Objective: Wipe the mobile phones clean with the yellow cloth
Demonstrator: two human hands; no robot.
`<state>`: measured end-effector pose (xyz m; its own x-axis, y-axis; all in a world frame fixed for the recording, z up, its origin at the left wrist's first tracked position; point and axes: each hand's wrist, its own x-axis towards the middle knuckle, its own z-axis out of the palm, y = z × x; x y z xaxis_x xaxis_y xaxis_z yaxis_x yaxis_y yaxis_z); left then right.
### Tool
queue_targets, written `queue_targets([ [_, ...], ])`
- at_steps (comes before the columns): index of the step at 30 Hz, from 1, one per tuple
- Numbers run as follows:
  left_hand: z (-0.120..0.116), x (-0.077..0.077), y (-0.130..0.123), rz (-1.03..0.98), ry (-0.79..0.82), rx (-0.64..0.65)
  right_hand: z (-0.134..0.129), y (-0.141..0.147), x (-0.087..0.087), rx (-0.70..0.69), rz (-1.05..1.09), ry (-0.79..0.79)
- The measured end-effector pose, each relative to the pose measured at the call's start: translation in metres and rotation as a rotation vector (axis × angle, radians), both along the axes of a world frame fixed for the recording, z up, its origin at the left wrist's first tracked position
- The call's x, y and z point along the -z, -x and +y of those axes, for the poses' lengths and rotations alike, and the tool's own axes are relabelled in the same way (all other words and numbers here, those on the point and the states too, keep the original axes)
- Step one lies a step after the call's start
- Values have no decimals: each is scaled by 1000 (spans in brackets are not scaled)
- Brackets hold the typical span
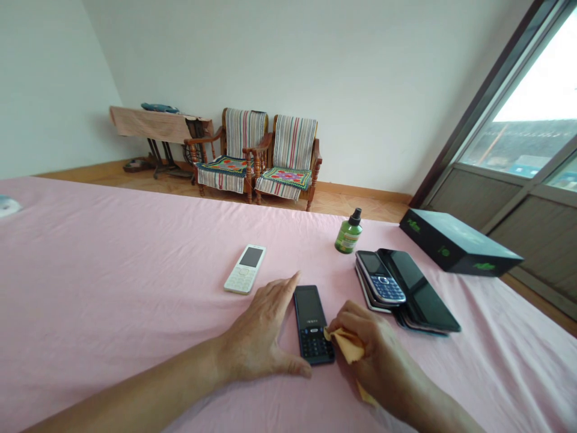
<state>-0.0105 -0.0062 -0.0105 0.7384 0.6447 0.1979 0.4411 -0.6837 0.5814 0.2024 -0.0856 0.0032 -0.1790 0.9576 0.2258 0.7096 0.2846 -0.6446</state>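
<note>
A dark keypad phone (311, 316) lies face up on the pink sheet (112, 270), between my two hands. My left hand (264, 331) rests at its left side with thumb and fingers spread apart, the thumb near the phone's lower left corner. On the right, my right hand (372, 346) is closed around a yellow cloth (350, 347), whose tip meets the phone's right edge beside the keys. Farther left lies a white keypad phone (246, 269), touched by neither hand.
A green spray bottle (348, 233) stands beyond the hands. To the right are a blue keypad phone (383, 279) on stacked devices, a large black tablet (419, 288) and a black box (457, 243). Two wooden chairs (293, 147) stand by the wall.
</note>
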Motion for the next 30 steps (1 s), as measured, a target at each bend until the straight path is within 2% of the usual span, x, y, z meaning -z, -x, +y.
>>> queue_targets([
  [7, 0, 0, 0, -20, 5, 0, -1, 12, -4, -55, -63, -9],
  [17, 1, 5, -1, -69, -43, 29, 3, 40, 4, -51, -49, -40],
  [30, -1, 1, -2, -14, -19, 5, 2, 34, 1, -41, -45, -53],
])
